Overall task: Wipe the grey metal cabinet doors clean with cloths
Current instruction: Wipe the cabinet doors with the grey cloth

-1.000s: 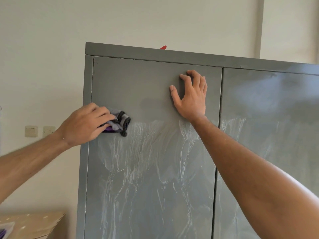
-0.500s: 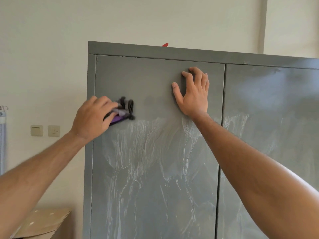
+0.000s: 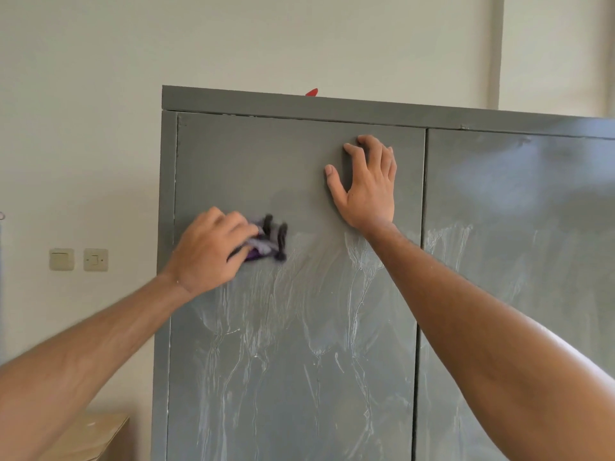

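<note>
A grey metal cabinet fills the middle and right of the head view. Its left door (image 3: 299,344) is streaked with white soapy runs below a dry upper band. The right door (image 3: 519,261) carries fainter streaks. My left hand (image 3: 209,254) presses a bunched grey, purple and black cloth (image 3: 269,242) against the left door near its left edge, blurred by motion. My right hand (image 3: 366,184) lies flat with fingers spread on the upper right part of the left door, holding nothing.
A pale wall surrounds the cabinet, with two light switches (image 3: 78,259) to the left. A wooden surface (image 3: 90,437) sits low at the left beside the cabinet. A small red object (image 3: 312,92) peeks over the cabinet top.
My left hand with the cloth has slid rightward and slightly across the left door from its left edge. My right hand stays flat in the same spot on the door.
</note>
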`<state>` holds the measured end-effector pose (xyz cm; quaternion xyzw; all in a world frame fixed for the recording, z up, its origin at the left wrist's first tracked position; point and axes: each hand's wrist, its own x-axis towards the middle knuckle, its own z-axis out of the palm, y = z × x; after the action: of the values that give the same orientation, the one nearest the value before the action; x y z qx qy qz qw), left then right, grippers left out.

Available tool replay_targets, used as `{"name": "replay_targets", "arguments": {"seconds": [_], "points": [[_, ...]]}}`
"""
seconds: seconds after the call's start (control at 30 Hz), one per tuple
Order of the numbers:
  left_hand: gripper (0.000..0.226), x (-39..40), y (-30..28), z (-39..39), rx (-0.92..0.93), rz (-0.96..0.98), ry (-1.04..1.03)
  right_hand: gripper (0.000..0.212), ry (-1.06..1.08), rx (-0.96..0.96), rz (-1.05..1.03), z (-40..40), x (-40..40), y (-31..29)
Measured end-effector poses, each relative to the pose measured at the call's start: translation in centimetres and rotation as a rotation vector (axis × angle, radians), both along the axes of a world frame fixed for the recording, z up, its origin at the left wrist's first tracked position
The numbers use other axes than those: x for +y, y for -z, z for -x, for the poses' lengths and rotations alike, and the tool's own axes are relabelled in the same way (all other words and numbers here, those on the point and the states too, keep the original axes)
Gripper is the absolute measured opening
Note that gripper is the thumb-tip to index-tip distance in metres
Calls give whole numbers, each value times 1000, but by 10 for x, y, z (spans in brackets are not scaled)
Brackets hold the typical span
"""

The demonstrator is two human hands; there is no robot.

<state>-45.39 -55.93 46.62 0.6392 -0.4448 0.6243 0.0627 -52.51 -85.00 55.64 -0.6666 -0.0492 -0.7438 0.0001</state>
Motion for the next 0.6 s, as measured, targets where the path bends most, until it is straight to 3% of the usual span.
{"name": "replay_targets", "arguments": {"seconds": [0.07,0.1,0.17,0.23,0.27,0.4,0.43,0.57,0.6], "points": [[26,4,8,1,-92,-321,-12,46,0,3,2,0,0,0],[26,6,0,0,-135,-381,-32,45,1,4,3,0,0,0],[23,2,-23,0,-141,-222,-81,45,-2,1,2,0,0,0],[23,-12,-35,5,-4,95,-35,44,-4,3,-1,0,0,-1],[23,-22,-30,9,20,131,0,43,-4,3,-1,0,0,-1],[24,-40,2,12,-147,-330,12,41,2,4,1,-1,0,-1],[23,-39,-3,11,-163,-342,3,41,3,7,2,-1,0,-1],[21,-53,-22,16,47,168,50,41,2,5,-2,-2,-1,-1],[22,-58,-17,17,54,182,67,41,3,3,-2,-2,-2,-1]]}}
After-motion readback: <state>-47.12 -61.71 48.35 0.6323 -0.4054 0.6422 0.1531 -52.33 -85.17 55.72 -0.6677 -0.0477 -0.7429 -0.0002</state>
